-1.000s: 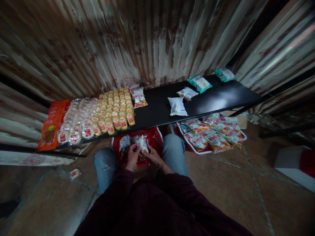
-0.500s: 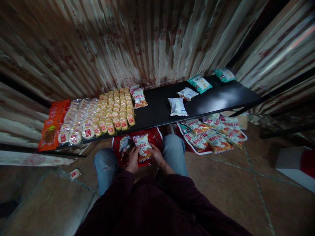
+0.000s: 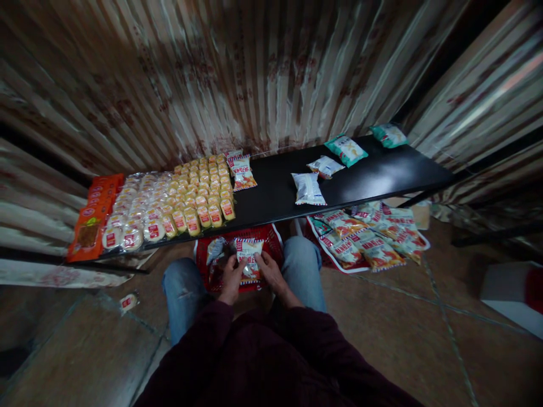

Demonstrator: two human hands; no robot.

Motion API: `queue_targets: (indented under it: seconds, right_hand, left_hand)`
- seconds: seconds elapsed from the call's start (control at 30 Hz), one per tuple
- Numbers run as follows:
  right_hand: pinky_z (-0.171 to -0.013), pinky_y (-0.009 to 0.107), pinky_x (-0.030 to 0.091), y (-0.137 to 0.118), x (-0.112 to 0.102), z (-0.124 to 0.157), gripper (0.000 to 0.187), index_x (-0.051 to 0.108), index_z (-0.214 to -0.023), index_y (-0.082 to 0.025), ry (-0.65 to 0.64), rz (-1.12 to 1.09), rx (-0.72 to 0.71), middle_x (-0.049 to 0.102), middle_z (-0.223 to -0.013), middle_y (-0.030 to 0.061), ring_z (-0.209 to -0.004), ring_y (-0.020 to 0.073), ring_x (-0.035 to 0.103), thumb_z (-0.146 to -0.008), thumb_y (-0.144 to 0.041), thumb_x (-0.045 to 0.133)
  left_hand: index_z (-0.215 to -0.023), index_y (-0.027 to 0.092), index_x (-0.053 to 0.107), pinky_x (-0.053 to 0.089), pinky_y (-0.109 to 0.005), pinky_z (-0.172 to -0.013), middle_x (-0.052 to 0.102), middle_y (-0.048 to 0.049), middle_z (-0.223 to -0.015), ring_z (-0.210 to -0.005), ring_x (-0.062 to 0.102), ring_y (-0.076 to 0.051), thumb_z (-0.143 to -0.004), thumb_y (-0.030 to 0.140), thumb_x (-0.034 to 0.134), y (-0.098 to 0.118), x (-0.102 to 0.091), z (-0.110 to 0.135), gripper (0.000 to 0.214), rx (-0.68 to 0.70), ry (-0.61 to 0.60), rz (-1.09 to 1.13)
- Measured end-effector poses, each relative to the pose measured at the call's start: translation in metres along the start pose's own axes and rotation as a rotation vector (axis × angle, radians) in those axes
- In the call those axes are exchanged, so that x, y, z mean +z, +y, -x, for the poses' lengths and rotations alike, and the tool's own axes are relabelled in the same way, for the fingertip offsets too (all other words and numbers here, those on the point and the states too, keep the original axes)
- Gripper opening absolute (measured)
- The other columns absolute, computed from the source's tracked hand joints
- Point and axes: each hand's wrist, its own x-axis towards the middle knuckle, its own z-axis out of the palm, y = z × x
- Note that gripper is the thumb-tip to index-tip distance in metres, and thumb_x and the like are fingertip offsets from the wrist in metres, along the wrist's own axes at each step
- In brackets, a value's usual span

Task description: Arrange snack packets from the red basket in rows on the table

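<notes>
Between my knees I hold up a snack bag [image 3: 249, 261], white and orange with red lettering. My left hand [image 3: 232, 277] grips its left side, and my right hand [image 3: 270, 270] grips its right side, thumbs on the front. Beneath it stands a red basket [image 3: 271, 240] with a dark and silvery package [image 3: 216, 249] inside. Just beyond, on the black shelf [image 3: 271, 192], another snack bag [image 3: 242, 172] of the same kind leans beside rows of small yellow wrapped cakes [image 3: 199, 195].
White wrapped cakes [image 3: 138, 209] and orange packets [image 3: 91, 220] fill the shelf's left end. Silver-backed bags [image 3: 309, 189] and green bags [image 3: 347, 150] lie toward the right. A second red basket [image 3: 339, 263] holds several snack bags under the shelf. One wrapped cake [image 3: 128, 302] lies on the floor.
The bag in my hands has turned slightly more upright, and my fingers have shifted along its sides. The whole view has moved a little; the things on the shelf stay as they were.
</notes>
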Motion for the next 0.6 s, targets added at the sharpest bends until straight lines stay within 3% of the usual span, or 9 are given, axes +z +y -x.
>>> queue_targets:
  seconds: [0.1,0.37,0.6]
  right_hand:
    - [-0.073,0.031,0.051,0.004,-0.003,-0.001,0.051,0.066,-0.093,-0.019,0.065,0.058,0.016,0.072,-0.088,0.0055,-0.08,0.0208,0.065,-0.078,-0.065,0.051]
    - [-0.06,0.029,0.043,0.0,-0.007,0.002,0.053,0.063,-0.078,-0.02,0.211,0.243,-0.047,0.064,-0.064,0.0035,-0.061,0.0192,0.056,-0.081,-0.068,0.04]
    - [-0.063,0.03,0.046,-0.021,-0.008,0.002,0.053,0.063,-0.082,-0.02,0.191,0.2,-0.064,0.065,-0.065,0.0046,-0.064,0.0208,0.058,-0.082,-0.068,0.04]
  left_hand:
    - [-0.093,0.018,0.065,0.051,-0.033,-0.081,0.071,-0.008,-0.099,-0.087,0.066,-0.021,-0.062,0.035,0.08,0.0,0.005,0.001,0.038,0.017,-0.02,-0.005]
    - [-0.095,0.018,0.064,0.05,-0.033,-0.082,0.07,-0.009,-0.098,-0.089,0.066,-0.022,-0.063,0.034,0.08,0.008,0.015,0.006,0.039,0.041,-0.083,-0.023]
    - [-0.089,0.017,0.065,0.05,-0.029,-0.081,0.071,-0.0082,-0.095,-0.087,0.065,-0.02,-0.062,0.031,0.08,0.02,0.025,0.003,0.034,0.105,-0.069,-0.034]
